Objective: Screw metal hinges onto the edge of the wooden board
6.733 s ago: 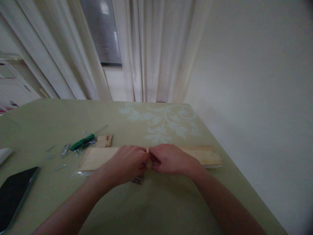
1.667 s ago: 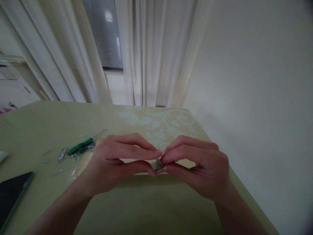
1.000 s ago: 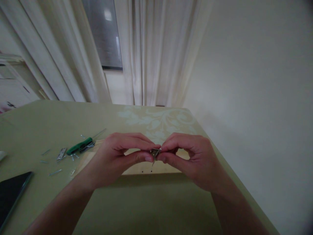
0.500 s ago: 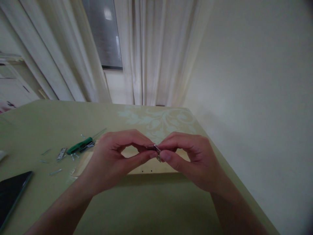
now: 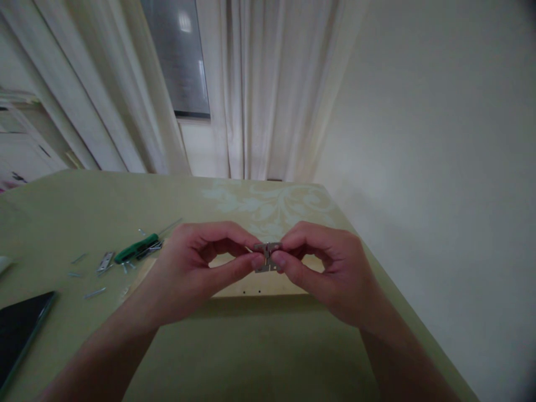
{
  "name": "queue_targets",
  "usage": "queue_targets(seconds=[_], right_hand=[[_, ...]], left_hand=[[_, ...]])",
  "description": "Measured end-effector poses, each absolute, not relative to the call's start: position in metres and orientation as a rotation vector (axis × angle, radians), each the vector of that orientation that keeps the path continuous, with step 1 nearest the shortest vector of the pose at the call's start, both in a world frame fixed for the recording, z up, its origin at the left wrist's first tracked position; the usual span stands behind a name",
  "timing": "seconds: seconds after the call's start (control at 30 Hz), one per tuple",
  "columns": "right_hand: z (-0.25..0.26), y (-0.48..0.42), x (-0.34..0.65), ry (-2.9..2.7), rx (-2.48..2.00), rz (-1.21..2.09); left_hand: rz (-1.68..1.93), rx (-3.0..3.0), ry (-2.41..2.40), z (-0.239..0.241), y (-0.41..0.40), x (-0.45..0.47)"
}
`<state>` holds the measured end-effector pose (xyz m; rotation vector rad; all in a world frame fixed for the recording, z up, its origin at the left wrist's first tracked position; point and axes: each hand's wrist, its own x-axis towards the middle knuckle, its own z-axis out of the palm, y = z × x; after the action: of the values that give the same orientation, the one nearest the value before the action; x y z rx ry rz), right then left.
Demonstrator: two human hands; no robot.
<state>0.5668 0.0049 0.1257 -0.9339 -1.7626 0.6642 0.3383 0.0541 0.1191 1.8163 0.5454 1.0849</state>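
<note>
Between my two hands is a small metal hinge, its leaves spread nearly flat and facing me. My left hand pinches one leaf between thumb and fingers. On the other side, my right hand grips the opposite leaf the same way. The hinge is held up above a pale wooden board, whose front edge shows two small dark holes. My hands and forearms cover much of that board.
To the left lie a green-handled screwdriver, another metal hinge and several loose screws. A dark tablet-like device rests at the left edge. The table runs along a wall on the right.
The hinge was folded at an angle and seen edge-on. Now its leaves are opened out flatter and turned towards me. Both hands stay in about the same place.
</note>
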Motion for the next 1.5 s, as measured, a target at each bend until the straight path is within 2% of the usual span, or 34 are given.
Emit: queue_targets(seconds=[0.4, 0.7, 1.33, 1.5], right_hand=[[0.126, 0.004, 0.563, -1.795, -0.889, 0.393], [0.128, 0.003, 0.561, -1.87, -0.84, 0.323], [0.129, 0.005, 0.566, -1.837, -0.865, 0.321], [0.129, 0.009, 0.571, -1.874, -0.86, 0.542]], left_hand=[[1.124, 1.856, 0.575, 0.114, 0.052, 0.338], [1.259, 1.892, 0.687, 0.113, 0.049, 0.344], [1.226, 2.017, 0.64, 0.112, 0.049, 0.335], [1.159, 2.025, 0.554, 0.116, 0.054, 0.334]])
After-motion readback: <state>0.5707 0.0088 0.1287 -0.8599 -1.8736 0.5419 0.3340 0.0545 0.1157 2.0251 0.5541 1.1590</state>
